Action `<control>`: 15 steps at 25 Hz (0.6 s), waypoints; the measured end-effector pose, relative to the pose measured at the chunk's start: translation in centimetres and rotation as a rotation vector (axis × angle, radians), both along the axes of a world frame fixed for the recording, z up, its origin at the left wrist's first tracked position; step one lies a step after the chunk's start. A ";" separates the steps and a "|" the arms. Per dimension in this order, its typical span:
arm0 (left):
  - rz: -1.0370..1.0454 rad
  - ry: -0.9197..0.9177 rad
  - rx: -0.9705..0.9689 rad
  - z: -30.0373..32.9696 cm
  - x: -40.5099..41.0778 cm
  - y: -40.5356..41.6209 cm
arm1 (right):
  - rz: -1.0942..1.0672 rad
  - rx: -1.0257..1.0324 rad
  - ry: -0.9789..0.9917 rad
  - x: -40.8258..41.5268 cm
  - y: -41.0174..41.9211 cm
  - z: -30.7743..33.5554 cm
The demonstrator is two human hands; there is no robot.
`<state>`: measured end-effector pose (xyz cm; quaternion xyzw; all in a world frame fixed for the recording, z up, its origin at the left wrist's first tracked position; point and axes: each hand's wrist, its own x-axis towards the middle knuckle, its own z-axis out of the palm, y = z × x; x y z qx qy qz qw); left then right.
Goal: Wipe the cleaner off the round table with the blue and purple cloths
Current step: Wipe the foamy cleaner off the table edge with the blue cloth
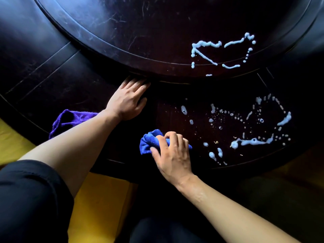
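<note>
right hand (172, 155): fingers curled round the bunched blue cloth (149, 142) on the counter (52, 76) | cleaner (245, 130) lies just right of it, foam streaks running rightward, so I judge this hand nearer | left hand (128, 100): fingers flat, holding nothing | purple cloth (70, 119) behind my left forearm | more foam on the turntable (222, 50)

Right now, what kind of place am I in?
Probably a dining room at home or in a restaurant: a large dark round table with a raised turntable in its middle, and a yellow seat beside it.
</note>
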<state>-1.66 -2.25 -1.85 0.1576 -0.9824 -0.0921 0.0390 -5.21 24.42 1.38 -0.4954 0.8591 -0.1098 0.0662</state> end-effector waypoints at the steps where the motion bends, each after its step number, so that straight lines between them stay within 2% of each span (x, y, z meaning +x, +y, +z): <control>1: 0.001 0.001 0.000 0.1 0.0 0.0 | 0.004 0.021 -0.001 0.3 0.0 -0.3; 3: 0.001 0.002 -0.001 0.1 -0.1 0.0 | 0.023 0.027 -0.027 0.4 -0.3 -0.8; 5: 0.000 0.003 -0.002 0.2 -0.1 0.0 | 0.049 -0.037 -0.133 -0.1 -0.6 -0.6; 8: 0.002 0.008 -0.012 0.2 -0.1 0.1 | -0.090 -0.205 -0.340 -3.0 -1.3 1.4; 11: 0.011 0.006 -0.014 0.3 -0.1 0.1 | -0.390 -0.337 -0.276 -8.9 -1.8 2.9; 13: 0.015 0.010 -0.005 0.3 -0.1 0.1 | -0.569 -0.285 -0.205 -12.9 -2.1 3.1; 15: 0.013 0.012 -0.006 0.2 -0.1 0.2 | -0.646 -0.210 -0.174 -15.2 -2.5 2.6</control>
